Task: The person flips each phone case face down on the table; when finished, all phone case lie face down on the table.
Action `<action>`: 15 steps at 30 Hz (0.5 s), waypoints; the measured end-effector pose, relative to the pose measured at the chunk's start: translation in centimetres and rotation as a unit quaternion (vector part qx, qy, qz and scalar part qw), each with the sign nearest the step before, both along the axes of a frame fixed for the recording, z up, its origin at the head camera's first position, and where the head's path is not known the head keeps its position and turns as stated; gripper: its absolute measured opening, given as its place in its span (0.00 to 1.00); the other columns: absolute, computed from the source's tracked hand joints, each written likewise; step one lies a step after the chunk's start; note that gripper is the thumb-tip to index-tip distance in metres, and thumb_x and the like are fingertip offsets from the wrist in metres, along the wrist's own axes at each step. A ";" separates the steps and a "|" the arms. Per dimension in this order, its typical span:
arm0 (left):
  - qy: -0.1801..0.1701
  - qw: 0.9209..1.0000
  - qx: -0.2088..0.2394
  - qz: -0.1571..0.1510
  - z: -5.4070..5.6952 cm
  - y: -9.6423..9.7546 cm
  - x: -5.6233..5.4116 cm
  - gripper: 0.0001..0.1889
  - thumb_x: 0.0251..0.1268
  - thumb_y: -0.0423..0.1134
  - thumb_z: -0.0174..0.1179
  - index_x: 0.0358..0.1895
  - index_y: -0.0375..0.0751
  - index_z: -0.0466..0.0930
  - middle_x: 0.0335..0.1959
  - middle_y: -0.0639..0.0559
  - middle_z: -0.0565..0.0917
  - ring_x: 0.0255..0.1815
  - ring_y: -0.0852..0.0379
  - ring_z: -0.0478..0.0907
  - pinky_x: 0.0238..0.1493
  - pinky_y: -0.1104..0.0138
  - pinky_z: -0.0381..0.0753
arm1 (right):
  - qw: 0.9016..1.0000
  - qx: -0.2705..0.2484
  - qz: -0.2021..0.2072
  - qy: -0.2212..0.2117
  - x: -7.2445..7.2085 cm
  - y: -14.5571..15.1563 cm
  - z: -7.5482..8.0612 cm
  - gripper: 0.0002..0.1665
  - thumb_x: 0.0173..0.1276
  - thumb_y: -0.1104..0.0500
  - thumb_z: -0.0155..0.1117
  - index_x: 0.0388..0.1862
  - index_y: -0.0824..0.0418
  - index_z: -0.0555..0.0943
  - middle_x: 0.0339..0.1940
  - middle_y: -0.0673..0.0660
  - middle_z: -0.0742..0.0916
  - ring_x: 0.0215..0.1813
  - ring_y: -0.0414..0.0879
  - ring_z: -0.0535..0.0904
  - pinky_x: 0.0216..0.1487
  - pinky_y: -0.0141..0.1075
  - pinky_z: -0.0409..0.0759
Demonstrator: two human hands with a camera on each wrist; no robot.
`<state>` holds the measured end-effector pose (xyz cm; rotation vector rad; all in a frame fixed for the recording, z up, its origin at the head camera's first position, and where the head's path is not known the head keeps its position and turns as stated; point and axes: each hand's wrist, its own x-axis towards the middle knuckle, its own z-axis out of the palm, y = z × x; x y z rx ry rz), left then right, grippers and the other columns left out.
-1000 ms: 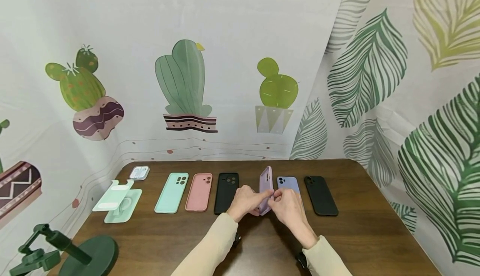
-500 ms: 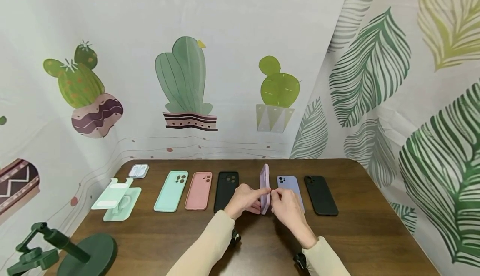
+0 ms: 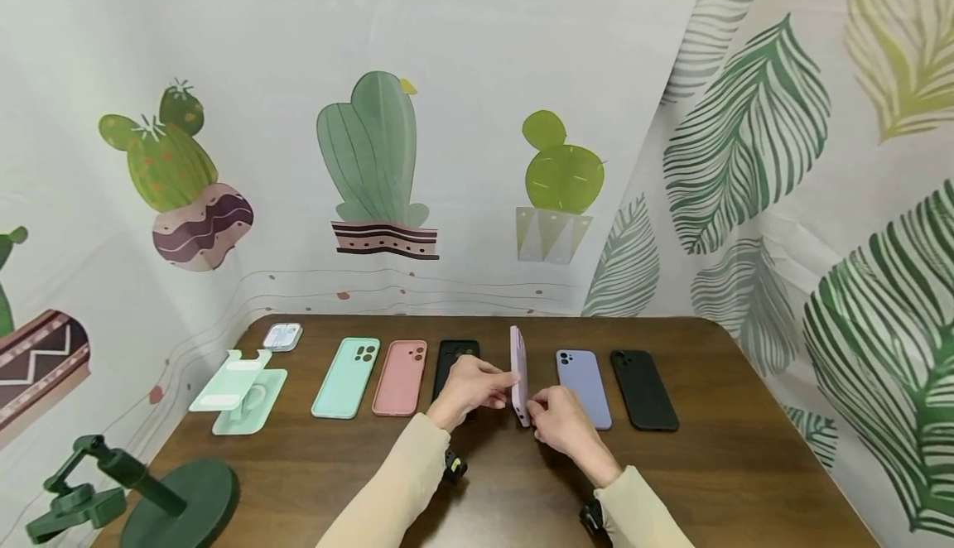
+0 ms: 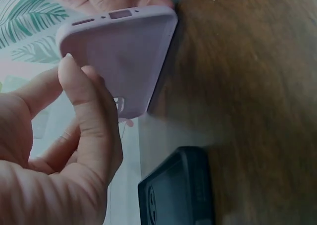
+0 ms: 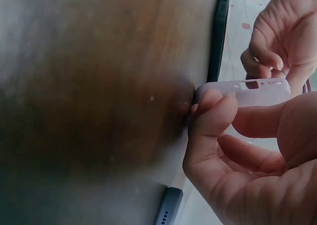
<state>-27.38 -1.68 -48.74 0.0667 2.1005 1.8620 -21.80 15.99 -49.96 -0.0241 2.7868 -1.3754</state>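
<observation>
- Lilac thin-walled phone case (image 3: 519, 366) stands on a long edge on the dark-brown wood-grain tabletop (image 3: 745, 465), nearly vert., btwn both hands; short end w/ port cut-outs faces the person.
- L hand (image 3: 471, 386): at case's hollow side, nr upper long edge; fingertips close together, gap narrow. Can't tell if pinching or just touching.
- R hand (image 3: 562, 420): fingers bent, tips narrow, at case's outer side by the lower nr corner, just above the wood. Pinch or touch, can't tell.
- Black rectangular phone case w/ camera holes (image 3: 453, 358): flat, L of lilac case, partly hidden by L hand; tight on that side.
- Periwinkle round-cornered phone case (image 3: 585, 391): flat, on R; strip of wood btwn it & lilac case, R hand at its nr end.
- Matte black phone case (image 3: 644, 391): flat, further R; broad wood from there to table's R edge.
- Pink phone case (image 3: 401, 378) & mint-green phone case (image 3: 346, 378): flat, further L, narrow gap btwn.
- Wood runs from lilac case toward person, btwn cream sleeves (image 3: 391, 482).
</observation>
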 end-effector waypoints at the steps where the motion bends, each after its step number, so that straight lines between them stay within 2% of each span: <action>1: 0.002 1.000 -0.001 0.001 0.1 -0.1 0.0 0.14 0.69 0.35 0.75 0.47 0.24 0.89 0.28 0.43 0.91 0.24 0.62 0.85 0.29 0.72 0.89 | 1.000 -0.004 0.002 -0.003 0.0 0.0 -0.1 0.13 0.80 0.65 0.62 0.33 0.65 0.87 0.18 0.53 0.83 0.19 0.40 0.79 0.22 0.32 0.75; 3: 0.006 1.000 -0.006 0.003 0.3 -0.2 -0.2 0.12 0.69 0.34 0.75 0.46 0.24 0.90 0.26 0.48 0.89 0.23 0.63 0.85 0.28 0.72 0.89 | 1.000 -0.005 0.008 0.001 -0.1 0.2 -0.4 0.12 0.79 0.65 0.63 0.34 0.66 0.87 0.17 0.53 0.83 0.19 0.41 0.80 0.21 0.33 0.76; 8: 0.011 1.000 -0.020 0.007 0.4 -0.4 -0.3 0.08 0.68 0.30 0.73 0.44 0.25 0.91 0.26 0.47 0.89 0.22 0.63 0.86 0.30 0.69 0.92 | 0.998 0.042 0.027 0.028 -1.8 1.4 -3.3 0.14 0.80 0.59 0.65 0.32 0.63 0.88 0.17 0.49 0.84 0.19 0.40 0.80 0.22 0.33 0.76; 10: 0.010 1.000 -0.025 0.006 0.4 -0.4 -0.2 0.08 0.69 0.29 0.73 0.43 0.24 0.91 0.26 0.45 0.90 0.22 0.63 0.86 0.31 0.68 0.92 | 0.997 0.069 0.021 0.035 -2.7 1.8 -4.7 0.15 0.79 0.57 0.66 0.30 0.59 0.88 0.18 0.47 0.83 0.21 0.39 0.78 0.23 0.32 0.75; 15: 0.015 0.999 -0.036 0.003 0.2 -0.3 0.1 0.07 0.69 0.27 0.71 0.42 0.22 0.89 0.27 0.39 0.91 0.20 0.62 0.86 0.30 0.67 0.92 | 0.991 0.122 -0.004 0.062 -3.8 2.6 -6.6 0.12 0.74 0.55 0.72 0.28 0.54 0.90 0.22 0.45 0.83 0.27 0.41 0.76 0.28 0.34 0.73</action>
